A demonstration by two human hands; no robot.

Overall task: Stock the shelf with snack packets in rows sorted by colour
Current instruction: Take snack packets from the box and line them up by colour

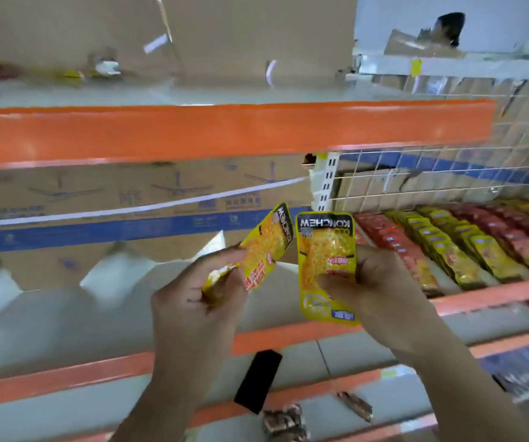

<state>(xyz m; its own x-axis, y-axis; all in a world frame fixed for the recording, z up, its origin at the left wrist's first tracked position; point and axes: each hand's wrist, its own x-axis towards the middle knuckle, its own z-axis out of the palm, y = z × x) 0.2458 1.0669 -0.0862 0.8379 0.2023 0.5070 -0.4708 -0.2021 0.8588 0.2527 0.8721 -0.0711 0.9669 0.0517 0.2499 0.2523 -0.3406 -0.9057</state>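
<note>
My left hand point(199, 301) grips a yellow snack packet point(264, 247) by its lower end, tilted to the right. My right hand point(374, 282) pinches a second yellow packet point(325, 250), held upright with its printed face toward me. Both packets hang in front of the middle shelf point(65, 311), just left of the stocked rows. On the right part of that shelf lie rows of red packets point(390, 240) and yellow packets point(448, 247), side by side and running back to front.
An orange shelf edge point(193, 132) crosses above the hands. Cardboard boxes point(129, 202) stand at the back of the middle shelf, with a white wire grid point(416, 173) behind the rows. On a lower shelf lie a black flat object point(258, 381) and some brownish packets point(285, 422).
</note>
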